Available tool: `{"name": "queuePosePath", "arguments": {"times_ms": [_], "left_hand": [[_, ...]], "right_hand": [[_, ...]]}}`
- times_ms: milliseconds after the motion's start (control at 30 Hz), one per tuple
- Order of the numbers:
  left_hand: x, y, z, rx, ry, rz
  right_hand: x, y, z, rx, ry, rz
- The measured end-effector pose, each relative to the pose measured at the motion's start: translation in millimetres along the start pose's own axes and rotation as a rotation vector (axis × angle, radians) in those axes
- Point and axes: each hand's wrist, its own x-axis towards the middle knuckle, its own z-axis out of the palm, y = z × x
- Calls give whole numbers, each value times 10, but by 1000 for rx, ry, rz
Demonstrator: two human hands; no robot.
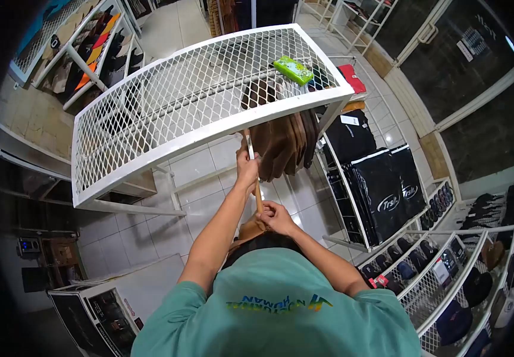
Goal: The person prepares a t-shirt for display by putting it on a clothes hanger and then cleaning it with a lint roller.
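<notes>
A tan garment (250,228) hangs in front of my body, below the front edge of the white mesh rack (209,138). My left hand (247,171) is closed on the upper part of this garment, near a narrow white strip (250,146). Lower down and to the right, my right hand (276,218) pinches the garment's edge with bent fingers. Several brown garments (281,143) hang under the rack, just beyond my left hand. A green packet (293,70) lies on top of the mesh.
Black printed bags (388,196) stand in a rack at the right. Caps (453,319) fill mesh shelves at the lower right. A box (108,315) sits at the lower left, and more caps line a shelf (90,53) at the upper left.
</notes>
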Motion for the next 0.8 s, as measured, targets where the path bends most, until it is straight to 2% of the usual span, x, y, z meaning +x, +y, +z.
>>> {"name": "queuePosePath", "arguments": {"times_ms": [67, 133, 200, 233, 267, 333, 367, 400, 500, 567, 667, 800], "left_hand": [[82, -71, 72, -37, 76, 30], [167, -175, 52, 38, 106, 109], [204, -191, 34, 449, 115, 138], [147, -198, 53, 467, 136, 251], [112, -182, 42, 493, 51, 176], [169, -509, 30, 493, 104, 315], [192, -577, -7, 564, 56, 184], [270, -802, -51, 472, 47, 280], [290, -976, -50, 416, 135, 221], [236, -865, -33, 323, 81, 257], [214, -568, -22, 330, -3, 203], [335, -404, -33, 300, 9, 150]], "right_hand": [[45, 51, -60, 97, 123, 17], [189, 112, -198, 131, 81, -12], [358, 138, -315, 116, 136, -25], [455, 105, -392, 58, 116, -11], [560, 70, -458, 56, 104, -11], [760, 53, -551, 75, 102, -83], [863, 21, -581, 93, 98, -103], [945, -44, -616, 93, 87, -104], [1248, -101, -718, 107, 71, -234], [1312, -285, -712, 158, 54, -178], [1494, -329, -722, 115, 64, -174], [1555, -570, -719, 11, 62, -162]]}}
